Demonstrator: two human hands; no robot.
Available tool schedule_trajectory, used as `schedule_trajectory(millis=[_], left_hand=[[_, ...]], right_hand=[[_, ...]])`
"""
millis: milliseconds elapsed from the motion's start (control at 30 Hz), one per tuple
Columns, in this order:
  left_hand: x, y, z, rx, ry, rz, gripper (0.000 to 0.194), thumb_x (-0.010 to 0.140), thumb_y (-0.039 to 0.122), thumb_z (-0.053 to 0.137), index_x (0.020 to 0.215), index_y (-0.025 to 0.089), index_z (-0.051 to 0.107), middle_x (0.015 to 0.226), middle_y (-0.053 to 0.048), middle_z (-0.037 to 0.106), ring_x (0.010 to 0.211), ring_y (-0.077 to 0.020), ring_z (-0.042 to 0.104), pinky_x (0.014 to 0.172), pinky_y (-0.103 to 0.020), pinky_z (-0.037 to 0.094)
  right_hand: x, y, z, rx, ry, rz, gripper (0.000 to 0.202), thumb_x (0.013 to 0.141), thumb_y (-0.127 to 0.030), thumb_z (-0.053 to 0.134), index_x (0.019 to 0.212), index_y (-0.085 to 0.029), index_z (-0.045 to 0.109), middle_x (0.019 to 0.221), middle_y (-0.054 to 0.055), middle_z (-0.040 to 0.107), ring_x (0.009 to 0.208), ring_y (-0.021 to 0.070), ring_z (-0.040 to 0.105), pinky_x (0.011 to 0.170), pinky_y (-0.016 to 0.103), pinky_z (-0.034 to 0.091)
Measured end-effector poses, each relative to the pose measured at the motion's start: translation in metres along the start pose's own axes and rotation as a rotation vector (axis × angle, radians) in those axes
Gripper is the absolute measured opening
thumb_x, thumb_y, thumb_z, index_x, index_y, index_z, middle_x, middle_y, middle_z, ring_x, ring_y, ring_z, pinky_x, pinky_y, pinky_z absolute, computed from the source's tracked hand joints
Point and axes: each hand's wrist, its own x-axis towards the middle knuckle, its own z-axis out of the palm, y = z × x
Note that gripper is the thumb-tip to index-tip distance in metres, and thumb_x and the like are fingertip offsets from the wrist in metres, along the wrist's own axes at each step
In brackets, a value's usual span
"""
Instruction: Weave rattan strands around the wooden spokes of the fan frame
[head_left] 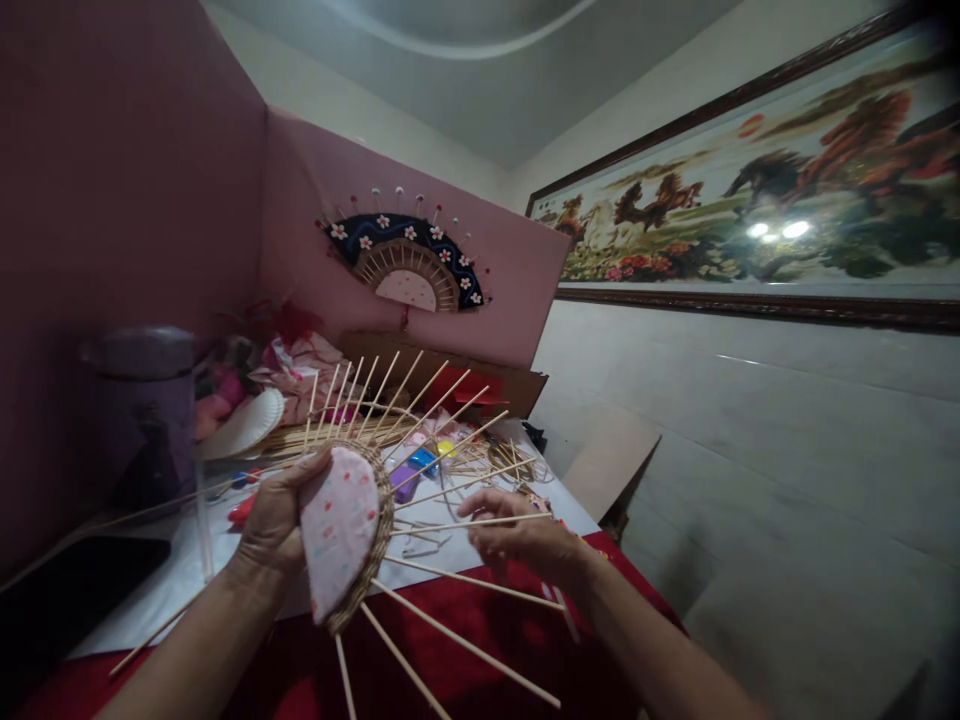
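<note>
My left hand (281,515) is closed on a half-round fan frame, its thumb on the pale pink floral cloth (341,525) of the flat centre piece. A braided brown cord band (384,520) edges the cloth's curve. Several thin wooden sticks (465,580) fan outward from that band. To the right, my right hand (514,530) has curled fingers among the sticks, close to one of them. A thin cord (448,490) loops to its fingertips; its thumb is mostly hidden.
A finished dark-blue flowered fan (409,255) hangs on the pink board. A purple flask (146,420) and a black flat object (90,590) stand at left. Behind the frame lie a paper plate (244,425), blue and purple clay packs (424,460) and loose cords (517,460).
</note>
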Motion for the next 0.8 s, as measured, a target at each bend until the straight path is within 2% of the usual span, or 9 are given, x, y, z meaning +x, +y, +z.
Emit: schedule_trajectory(millis=[133, 267, 400, 567, 700, 800], left_hand=[[0.002, -0.001, -0.003, 0.059, -0.071, 0.054, 0.013, 0.074, 0.008, 0.051, 0.066, 0.011, 0.062, 0.056, -0.009, 0.068, 0.047, -0.0216, 0.064, 0.046, -0.035, 0.055], [0.004, -0.002, -0.004, 0.106, -0.069, 0.111, 0.015, 0.073, 0.004, 0.051, 0.065, 0.011, 0.062, 0.055, -0.007, 0.068, 0.045, -0.0189, 0.063, 0.044, -0.03, 0.053], [0.004, -0.003, -0.003, 0.156, -0.098, 0.152, 0.014, 0.07, 0.004, 0.053, 0.063, 0.011, 0.063, 0.054, -0.007, 0.067, 0.044, -0.0178, 0.062, 0.041, -0.027, 0.052], [0.0, -0.004, -0.003, 0.231, -0.115, 0.166, 0.012, 0.07, 0.006, 0.054, 0.063, 0.01, 0.064, 0.054, -0.007, 0.067, 0.043, -0.018, 0.062, 0.039, -0.026, 0.051], [-0.001, -0.005, -0.003, 0.244, -0.152, 0.144, 0.012, 0.071, 0.008, 0.054, 0.065, 0.01, 0.064, 0.054, -0.007, 0.067, 0.044, -0.0188, 0.062, 0.04, -0.027, 0.051], [-0.001, -0.004, -0.003, 0.227, -0.123, 0.148, 0.011, 0.07, 0.006, 0.055, 0.064, 0.01, 0.063, 0.054, -0.007, 0.067, 0.043, -0.0187, 0.062, 0.039, -0.027, 0.051]], right_hand=[[-0.015, -0.016, -0.036, -0.018, 0.114, -0.031, 0.032, 0.065, -0.027, 0.073, 0.091, -0.018, 0.058, 0.06, -0.006, 0.053, 0.043, 0.0046, 0.041, 0.038, 0.014, 0.031], [-0.026, -0.033, -0.049, -0.114, 0.198, -0.15, 0.022, 0.067, -0.03, 0.072, 0.077, -0.016, 0.058, 0.055, -0.005, 0.051, 0.042, 0.0048, 0.041, 0.038, 0.014, 0.03], [-0.031, -0.048, -0.046, -0.266, 0.276, -0.255, 0.021, 0.068, -0.032, 0.071, 0.073, -0.015, 0.06, 0.054, -0.005, 0.049, 0.039, 0.0037, 0.035, 0.035, 0.016, 0.026], [-0.038, -0.06, -0.03, -0.35, 0.424, -0.423, 0.018, 0.068, -0.031, 0.071, 0.073, -0.016, 0.062, 0.057, -0.004, 0.052, 0.041, 0.004, 0.035, 0.036, 0.016, 0.026], [-0.048, -0.061, -0.016, -0.328, 0.36, -0.49, 0.013, 0.069, -0.027, 0.072, 0.073, -0.016, 0.065, 0.065, 0.0, 0.058, 0.048, 0.0054, 0.042, 0.041, 0.017, 0.033], [-0.053, -0.058, -0.013, -0.334, 0.281, -0.457, 0.01, 0.069, -0.026, 0.072, 0.071, -0.017, 0.067, 0.067, 0.002, 0.061, 0.057, 0.0095, 0.051, 0.05, 0.021, 0.041]])
